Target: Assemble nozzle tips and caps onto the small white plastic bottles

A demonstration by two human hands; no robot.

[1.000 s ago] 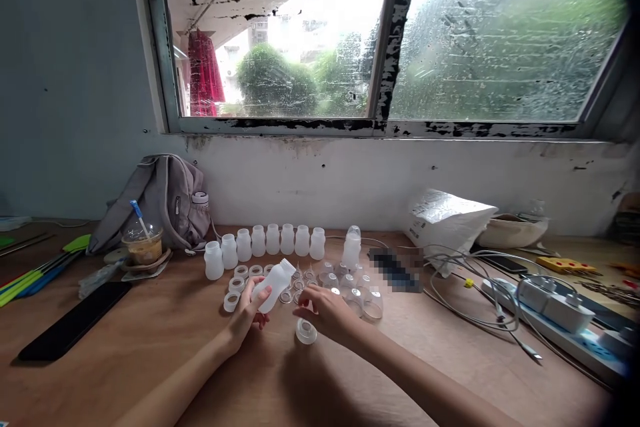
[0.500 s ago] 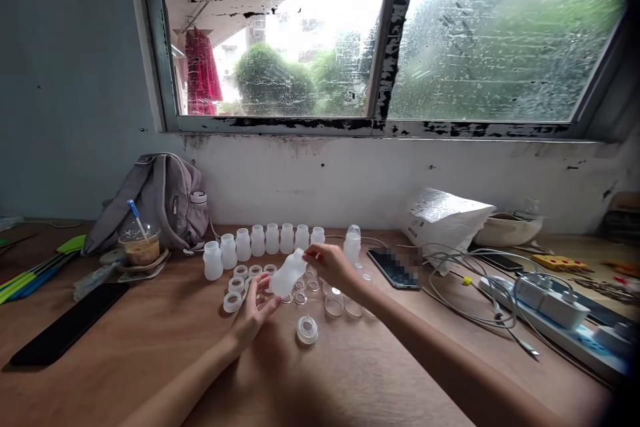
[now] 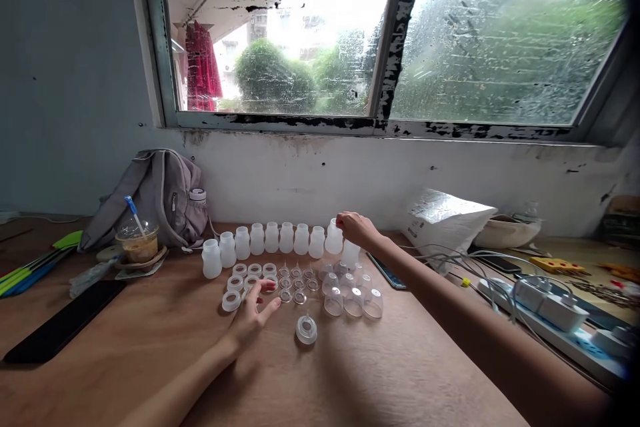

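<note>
My right hand (image 3: 357, 229) pinches the neck of a frosted baby bottle (image 3: 333, 240) at the right end of a curved row of frosted bottles (image 3: 271, 239). Partly behind my wrist stands another bottle (image 3: 351, 255). My left hand (image 3: 254, 313) is empty, its fingers apart, in front of the white collar rings (image 3: 231, 301). Beside the rings lie several clear nipples (image 3: 299, 297). Clear dome caps (image 3: 353, 303) stand to their right. Nearer me sits a collar ring with a nipple in it (image 3: 307, 330).
On the left are a black phone (image 3: 65, 321), an iced drink cup (image 3: 139, 247) and a grey backpack (image 3: 160, 203). On the right lie another phone (image 3: 387, 271), tangled white cables (image 3: 453, 280), a power strip (image 3: 555, 323) and a silvery white bag (image 3: 445, 220).
The bottle held tilted between both hands is now upright at the row's right end, moved there by my right hand. My left hand has let go of it and stays nearly in place.
</note>
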